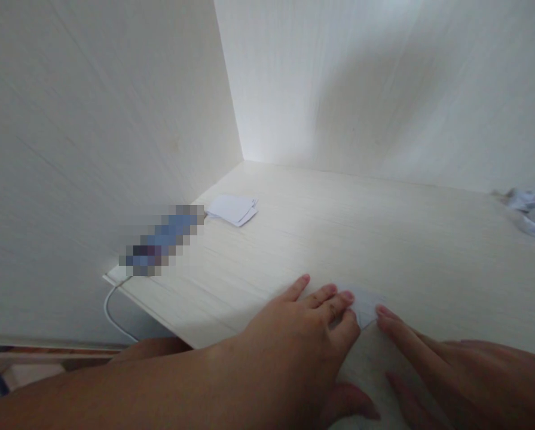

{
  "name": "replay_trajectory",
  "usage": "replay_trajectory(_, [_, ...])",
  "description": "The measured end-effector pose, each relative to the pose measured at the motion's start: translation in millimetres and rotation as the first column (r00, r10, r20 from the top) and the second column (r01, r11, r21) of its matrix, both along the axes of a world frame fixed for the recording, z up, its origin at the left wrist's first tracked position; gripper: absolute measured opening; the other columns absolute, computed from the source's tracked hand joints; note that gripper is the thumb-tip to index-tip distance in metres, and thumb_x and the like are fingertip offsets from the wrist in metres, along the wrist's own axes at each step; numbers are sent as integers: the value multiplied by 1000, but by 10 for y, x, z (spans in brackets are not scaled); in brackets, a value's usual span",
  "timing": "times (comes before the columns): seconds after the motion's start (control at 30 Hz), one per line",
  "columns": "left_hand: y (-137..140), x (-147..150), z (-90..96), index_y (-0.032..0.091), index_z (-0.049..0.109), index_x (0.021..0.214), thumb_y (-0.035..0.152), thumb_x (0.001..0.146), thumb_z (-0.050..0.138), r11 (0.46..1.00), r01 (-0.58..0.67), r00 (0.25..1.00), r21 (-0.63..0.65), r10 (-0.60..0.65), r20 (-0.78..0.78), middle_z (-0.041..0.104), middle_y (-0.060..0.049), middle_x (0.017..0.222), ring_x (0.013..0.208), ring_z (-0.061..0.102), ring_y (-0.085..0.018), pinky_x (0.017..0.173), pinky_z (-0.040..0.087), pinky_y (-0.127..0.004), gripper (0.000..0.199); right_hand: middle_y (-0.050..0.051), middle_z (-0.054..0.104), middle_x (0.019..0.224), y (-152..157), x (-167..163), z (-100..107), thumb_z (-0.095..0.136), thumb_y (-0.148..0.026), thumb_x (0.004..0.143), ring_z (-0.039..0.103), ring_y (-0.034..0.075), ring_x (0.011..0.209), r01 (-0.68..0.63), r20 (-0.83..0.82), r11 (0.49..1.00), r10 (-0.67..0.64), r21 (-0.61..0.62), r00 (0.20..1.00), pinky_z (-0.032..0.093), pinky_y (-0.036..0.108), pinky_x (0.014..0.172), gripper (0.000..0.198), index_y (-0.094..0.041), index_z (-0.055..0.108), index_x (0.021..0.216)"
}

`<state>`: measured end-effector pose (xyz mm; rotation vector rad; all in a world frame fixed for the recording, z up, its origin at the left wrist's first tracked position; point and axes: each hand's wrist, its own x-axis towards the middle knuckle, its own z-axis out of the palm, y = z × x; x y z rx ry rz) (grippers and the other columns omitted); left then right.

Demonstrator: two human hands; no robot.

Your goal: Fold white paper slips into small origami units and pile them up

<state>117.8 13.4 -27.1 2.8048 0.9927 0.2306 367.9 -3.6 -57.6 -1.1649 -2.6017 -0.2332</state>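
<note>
A small piece of white paper (364, 301) lies flat on the pale wooden desk. My left hand (300, 337) rests palm down with its fingers spread, and some fingertips press on the left part of the paper. From the other side, my right hand (451, 370) touches the paper's right edge with an outstretched index finger, its thumb held apart below. The left hand hides part of the paper. Neither hand grips anything that I can see.
A small stack of white paper sheets (231, 209) sits near the back left corner. Beside it lies a pixelated, blurred-out object (164, 239), with a white cable (108, 310) hanging off the desk edge. Crumpled whitish material (534, 212) lies far right. Walls rise at left and back.
</note>
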Motion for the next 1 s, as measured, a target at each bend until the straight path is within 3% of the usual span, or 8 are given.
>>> replay_trajectory(0.1, [42,11,29,9,57,140,53,102,52,999,-32,999,-29,33,27,63,-13,146,137,58,-28,121,40,-50,59,3,65,51,28,-41,81,48,-22,86,52,19,29,-90,137,989,74,120,988,28,34,34,31,-15,70,108])
replay_trajectory(0.3, [24,-18,30,11,66,124,38,104,49,992,-57,998,113,54,27,70,-12,136,128,63,-33,116,44,-57,38,3,64,47,76,-151,276,45,-18,88,57,21,29,-76,166,991,58,107,984,28,34,36,25,-18,70,91])
replay_trajectory(0.5, [-49,40,10,13,70,118,35,103,51,977,-126,992,171,123,29,72,-10,131,122,66,-34,114,46,-58,33,4,67,50,126,-217,373,53,-19,85,62,26,35,36,203,999,-31,-24,979,18,32,42,16,-22,68,81])
replay_trajectory(0.67, [-74,73,36,14,67,127,32,104,50,974,-183,983,135,178,49,74,-9,129,118,67,-31,116,42,-58,34,6,70,57,109,-300,526,55,-24,93,67,27,47,221,359,957,-143,-186,922,13,33,50,18,-23,72,86])
replay_trajectory(0.77, [-25,83,50,16,72,119,30,104,50,975,-204,978,91,200,53,78,-7,113,112,69,-28,117,40,-55,30,9,74,65,112,-339,637,52,-24,98,71,29,57,211,348,958,-134,-193,928,14,35,54,26,-22,72,82])
replay_trajectory(0.9, [140,125,53,19,79,94,33,103,53,976,-209,977,56,207,49,76,-7,96,95,68,-28,93,52,-49,31,8,73,64,188,-313,670,53,-30,99,70,27,59,225,310,957,-160,-185,937,15,36,55,32,-23,74,76])
replay_trajectory(1.0, [272,156,68,20,80,95,35,98,62,974,-228,969,-8,228,91,73,-8,99,96,65,-28,87,51,-44,24,8,75,68,251,-270,625,57,-32,98,70,25,63,227,269,956,-172,-187,948,18,35,56,29,-23,76,76])
